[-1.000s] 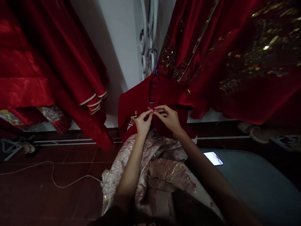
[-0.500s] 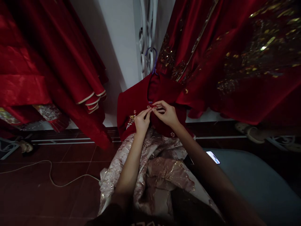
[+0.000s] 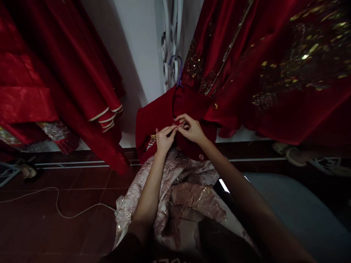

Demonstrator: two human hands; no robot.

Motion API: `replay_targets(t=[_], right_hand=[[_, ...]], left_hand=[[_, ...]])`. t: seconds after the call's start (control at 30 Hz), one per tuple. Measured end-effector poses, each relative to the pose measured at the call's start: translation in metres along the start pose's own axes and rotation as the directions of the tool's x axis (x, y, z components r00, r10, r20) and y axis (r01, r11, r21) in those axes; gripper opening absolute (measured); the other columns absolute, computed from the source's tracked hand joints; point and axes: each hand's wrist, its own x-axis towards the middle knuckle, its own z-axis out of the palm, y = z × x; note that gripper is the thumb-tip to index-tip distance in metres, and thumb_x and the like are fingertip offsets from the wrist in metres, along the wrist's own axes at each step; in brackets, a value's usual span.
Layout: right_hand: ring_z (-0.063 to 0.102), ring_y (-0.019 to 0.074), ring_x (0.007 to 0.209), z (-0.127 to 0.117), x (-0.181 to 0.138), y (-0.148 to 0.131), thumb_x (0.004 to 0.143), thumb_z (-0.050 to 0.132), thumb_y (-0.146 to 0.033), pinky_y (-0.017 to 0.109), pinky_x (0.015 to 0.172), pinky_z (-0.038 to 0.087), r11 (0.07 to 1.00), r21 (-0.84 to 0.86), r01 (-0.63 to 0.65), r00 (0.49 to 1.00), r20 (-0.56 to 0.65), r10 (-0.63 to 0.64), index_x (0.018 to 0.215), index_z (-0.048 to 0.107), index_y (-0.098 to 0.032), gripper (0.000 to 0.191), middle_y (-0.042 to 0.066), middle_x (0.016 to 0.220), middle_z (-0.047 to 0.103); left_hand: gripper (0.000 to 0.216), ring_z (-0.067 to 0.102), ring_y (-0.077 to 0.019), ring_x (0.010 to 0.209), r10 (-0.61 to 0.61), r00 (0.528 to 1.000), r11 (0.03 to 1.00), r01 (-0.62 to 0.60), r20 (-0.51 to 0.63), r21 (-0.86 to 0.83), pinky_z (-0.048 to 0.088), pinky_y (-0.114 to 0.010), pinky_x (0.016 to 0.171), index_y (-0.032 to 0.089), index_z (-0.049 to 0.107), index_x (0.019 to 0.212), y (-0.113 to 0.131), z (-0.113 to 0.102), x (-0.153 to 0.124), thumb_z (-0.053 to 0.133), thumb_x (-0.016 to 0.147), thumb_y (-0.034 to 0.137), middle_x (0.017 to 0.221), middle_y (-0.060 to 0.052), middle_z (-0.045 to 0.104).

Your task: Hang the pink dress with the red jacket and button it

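A dark red velvet jacket [image 3: 153, 117] hangs on a blue hanger [image 3: 179, 71] in front of me, over a pink and gold brocade skirt [image 3: 189, 193]. My left hand [image 3: 163, 138] and my right hand [image 3: 191, 130] meet at the jacket's front, fingers pinched together on a small gold and red clasp [image 3: 178, 125]. A gold tassel ornament [image 3: 153, 139] dangles on the jacket just left of my left hand.
Red satin garments hang at the left [image 3: 55, 73] and a red gown with gold embroidery at the right [image 3: 274, 65]. A white wall [image 3: 137, 54] lies behind. A white cable [image 3: 57, 206] runs over the dark red floor tiles. A lit phone [image 3: 223, 185] lies on a grey-blue seat [image 3: 296, 212].
My hands have shifted slightly up on the jacket front, still pinching the clasp. My right forearm now covers most of the phone.
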Motion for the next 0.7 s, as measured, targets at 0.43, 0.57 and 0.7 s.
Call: replay_targets(t=[0.43, 0.57, 0.7], right_hand=[[0.054, 0.0130, 0.070, 0.033, 0.003, 0.008, 0.071, 0.044, -0.019, 0.025, 0.067, 0.044, 0.987, 0.147, -0.061, 0.966, -0.240, 0.095, 0.085, 0.051, -0.020, 0.015, 0.001, 0.081, 0.058], [0.055, 0.0131, 0.073, 0.032, 0.007, 0.011, 0.071, 0.044, -0.018, 0.025, 0.068, 0.045, 0.989, 0.139, -0.052, 0.973, -0.217, 0.081, 0.085, 0.052, -0.020, 0.017, 0.002, 0.084, 0.059], [0.055, 0.0126, 0.073, 0.024, -0.004, 0.010, 0.075, 0.049, -0.023, 0.024, 0.064, 0.046, 0.991, 0.124, -0.051, 0.993, -0.102, 0.063, 0.099, 0.053, -0.020, 0.025, 0.003, 0.090, 0.058]], left_hand=[[0.017, 0.066, -0.0157, 0.082, -0.159, 0.980, 0.985, 0.148, -0.123, -0.094, 0.053, -0.032, 0.083, 0.021, 0.072, 0.088, -0.005, 0.014, -0.004, 0.062, 0.077, 0.030, 0.089, -0.004, 0.071], [0.022, 0.066, -0.0145, 0.079, -0.252, 0.966, 0.945, 0.233, -0.059, -0.232, 0.054, -0.030, 0.078, 0.017, 0.070, 0.088, -0.009, 0.017, -0.001, 0.064, 0.075, 0.033, 0.088, -0.006, 0.070], [0.023, 0.065, -0.0138, 0.079, -0.312, 0.950, 0.908, 0.293, -0.018, -0.300, 0.054, -0.027, 0.071, 0.015, 0.064, 0.091, -0.009, 0.015, -0.005, 0.062, 0.076, 0.033, 0.091, -0.007, 0.068]])
